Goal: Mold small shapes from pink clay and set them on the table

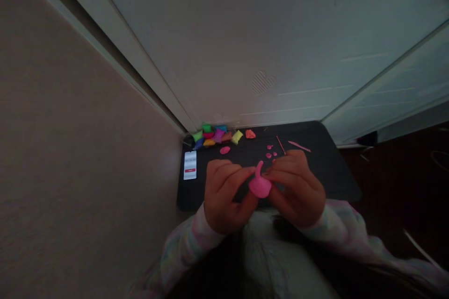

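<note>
Between my two hands, above the near part of the dark table, is a piece of pink modelling clay (260,188) with a rounded body and a thin curved stem pointing up. My left hand (228,196) pinches it from the left with thumb and fingers. From the other side, the fingers and thumb of my right hand (298,189) grip it near the base of the stem. Small pink clay bits (269,155) lie on the table just beyond my right hand. A thin pink stick tool (280,145) and a flat pink modelling knife (300,146) rest close by.
Several coloured clay packets (218,136) are heaped at the table's back left, with an orange clay lump (250,134) beside them. A flat pink clay piece (225,150) lies nearer. A lit phone (190,165) is at the left edge. White panels rise behind the table (336,177).
</note>
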`<state>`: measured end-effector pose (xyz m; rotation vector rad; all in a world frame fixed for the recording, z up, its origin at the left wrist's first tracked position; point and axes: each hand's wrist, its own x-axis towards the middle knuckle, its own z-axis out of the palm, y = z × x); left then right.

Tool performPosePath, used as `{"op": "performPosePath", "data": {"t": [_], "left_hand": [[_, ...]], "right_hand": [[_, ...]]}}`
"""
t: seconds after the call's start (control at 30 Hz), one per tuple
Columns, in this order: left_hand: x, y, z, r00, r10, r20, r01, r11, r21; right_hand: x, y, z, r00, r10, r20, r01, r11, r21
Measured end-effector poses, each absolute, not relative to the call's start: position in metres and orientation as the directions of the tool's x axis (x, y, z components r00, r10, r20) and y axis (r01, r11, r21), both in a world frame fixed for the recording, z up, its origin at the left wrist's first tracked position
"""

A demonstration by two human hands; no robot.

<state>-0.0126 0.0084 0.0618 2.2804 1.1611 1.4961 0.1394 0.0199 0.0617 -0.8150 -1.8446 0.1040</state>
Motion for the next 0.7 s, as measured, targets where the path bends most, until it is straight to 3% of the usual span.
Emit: {"op": "performPosePath", "data": {"t": [0.13,0.23,0.47,0.7], "left_hand": [[-0.022,0.009,0.066,0.191,0.845,0.500,0.269,-0.535,0.801],[-0.026,0.009,0.070,0.196,0.909,0.369,0.138,-0.398,0.907],[-0.021,0.007,0.076,0.186,0.945,0.269,0.060,-0.284,0.957],[-0.021,0.006,0.076,0.197,0.941,0.274,0.050,-0.289,0.956]], "right_hand": [[0.144,0.022,0.060,-0.247,0.532,0.810,0.539,0.770,-0.342],[0.147,0.023,0.061,-0.294,0.499,0.815,0.561,0.781,-0.276],[0.143,0.022,0.063,-0.298,0.503,0.811,0.546,0.787,-0.288],[0.145,0.022,0.063,-0.284,0.525,0.802,0.487,0.800,-0.352]]}}
